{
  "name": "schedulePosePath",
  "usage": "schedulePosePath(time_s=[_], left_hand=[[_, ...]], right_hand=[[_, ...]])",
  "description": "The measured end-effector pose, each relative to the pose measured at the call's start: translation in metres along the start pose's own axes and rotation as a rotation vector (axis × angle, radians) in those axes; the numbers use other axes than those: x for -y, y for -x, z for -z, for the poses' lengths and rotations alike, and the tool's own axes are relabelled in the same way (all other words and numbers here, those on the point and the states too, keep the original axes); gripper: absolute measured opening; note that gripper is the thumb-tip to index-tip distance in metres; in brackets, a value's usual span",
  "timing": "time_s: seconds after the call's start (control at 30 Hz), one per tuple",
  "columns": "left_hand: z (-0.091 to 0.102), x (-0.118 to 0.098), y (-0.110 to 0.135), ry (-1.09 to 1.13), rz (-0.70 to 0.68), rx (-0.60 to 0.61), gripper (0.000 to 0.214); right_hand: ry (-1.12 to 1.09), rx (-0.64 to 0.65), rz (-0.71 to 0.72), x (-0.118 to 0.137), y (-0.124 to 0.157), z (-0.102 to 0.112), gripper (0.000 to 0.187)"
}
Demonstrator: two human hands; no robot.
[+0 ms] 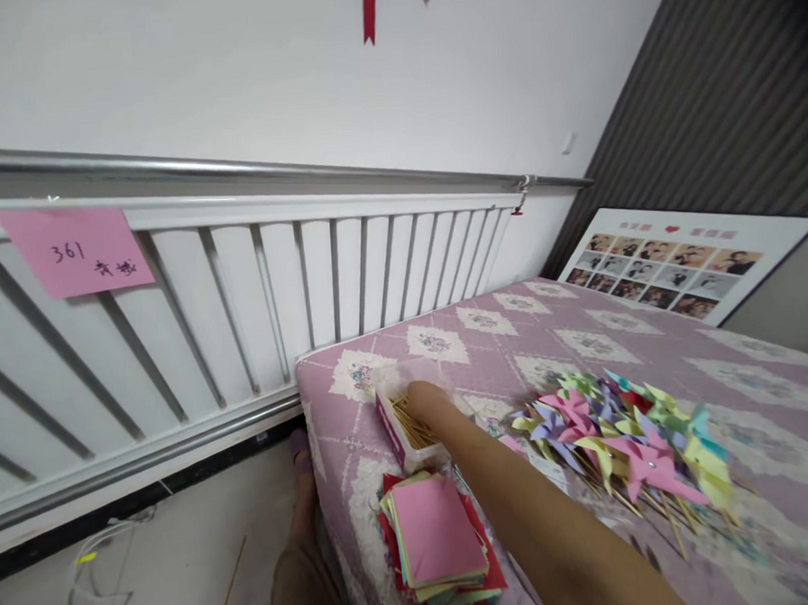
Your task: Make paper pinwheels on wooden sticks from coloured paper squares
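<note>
From the lower right my right arm stretches over the bed, and my right hand dips into a small open box near the bed's left edge. Thin wooden sticks fill the box. My fingers are hidden among them, so I cannot see whether they grip any. Just in front of the box lies a stack of square coloured paper, pink on top. A heap of paper pinwheels on sticks, in several colours, rests to the right of my forearm. My left hand is out of view.
The bed's purple floral cover carries these things. A white radiator with a pink note runs along the wall. A photo board leans at the back. On the floor lie a stick and a white cable.
</note>
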State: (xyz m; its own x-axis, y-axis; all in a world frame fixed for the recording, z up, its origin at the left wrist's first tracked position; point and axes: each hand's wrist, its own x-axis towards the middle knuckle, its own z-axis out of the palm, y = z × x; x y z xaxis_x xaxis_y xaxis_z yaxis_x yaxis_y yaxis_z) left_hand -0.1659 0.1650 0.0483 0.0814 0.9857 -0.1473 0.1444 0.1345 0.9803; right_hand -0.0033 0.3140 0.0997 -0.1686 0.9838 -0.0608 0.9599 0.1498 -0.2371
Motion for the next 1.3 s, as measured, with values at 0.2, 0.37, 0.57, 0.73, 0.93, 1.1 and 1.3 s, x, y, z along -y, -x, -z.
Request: schedulePosePath(time_s=[0.2,0.37,0.57,0.73,0.93,1.1,1.3], left_hand=[[-0.095,0.011,0.067,-0.062,-0.005,0.104,0.028],[-0.16,0.035,0.117,-0.14,0.006,0.106,0.009],[-0.19,0.058,0.126,-0.158,-0.057,-0.154,0.006],[-0.179,0.036,0.132,0.011,0.041,-0.128,0.009],[-0.183,-0.003,0.15,0.578,0.096,-0.053,0.019],[-0.195,-0.042,0.17,0.863,0.026,0.181,0.032],[-0.199,-0.056,0.17,1.026,-0.141,0.436,0.026]], right_hand=[[-0.292,-0.165,0.137,0.011,0.034,0.051,0.014],[-0.583,-0.26,0.256,-0.007,0.132,0.09,0.012],[-1.223,-0.134,0.053,-0.077,0.272,0.065,0.022],[-1.394,-0.103,-0.157,-0.115,0.346,0.022,0.033],[-1.482,-0.062,-0.184,-0.123,0.378,0.007,0.035],[-1.544,0.011,-0.156,-0.117,0.383,0.016,0.037],[-1.544,0.084,-0.094,-0.109,0.39,0.025,0.037]])
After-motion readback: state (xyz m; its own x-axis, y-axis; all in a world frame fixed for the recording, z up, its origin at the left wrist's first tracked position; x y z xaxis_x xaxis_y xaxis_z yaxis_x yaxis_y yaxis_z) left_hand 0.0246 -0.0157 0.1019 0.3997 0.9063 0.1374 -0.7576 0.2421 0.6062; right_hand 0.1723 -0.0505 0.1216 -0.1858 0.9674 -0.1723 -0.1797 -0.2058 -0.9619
